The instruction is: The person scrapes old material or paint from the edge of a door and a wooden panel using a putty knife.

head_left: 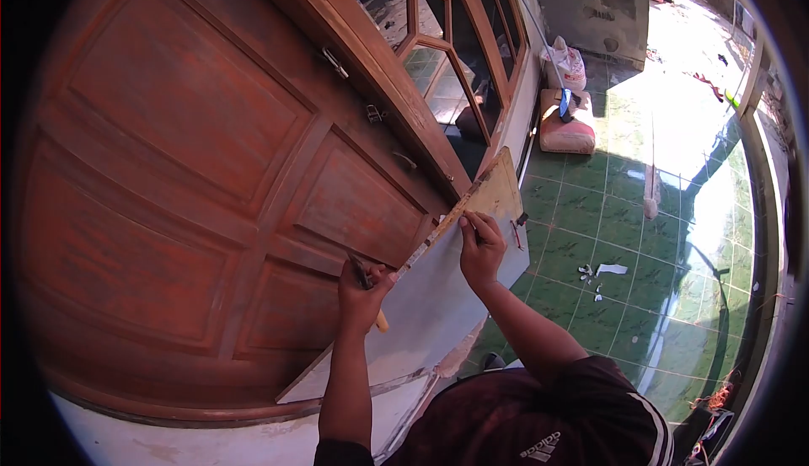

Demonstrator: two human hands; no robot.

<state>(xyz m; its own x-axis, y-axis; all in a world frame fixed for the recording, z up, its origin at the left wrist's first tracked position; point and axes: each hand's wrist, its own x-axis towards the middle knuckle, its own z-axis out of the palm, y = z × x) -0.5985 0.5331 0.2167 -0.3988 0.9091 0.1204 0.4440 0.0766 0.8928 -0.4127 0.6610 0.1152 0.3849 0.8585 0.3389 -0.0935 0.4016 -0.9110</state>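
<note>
A large reddish-brown panelled wooden door fills the left of the view. My left hand is closed on a tool with a pale wooden handle, its dark head against the door's lower edge. My right hand pinches a small object against a thin wooden strip that runs along the door's edge by a grey wall. A flat plywood piece stands just above my right hand.
A wooden window frame with glass panes runs up to the right. Green floor tiles lie below, with sacks, white scraps and a pale stick on them. Bright sunlight falls at the far right.
</note>
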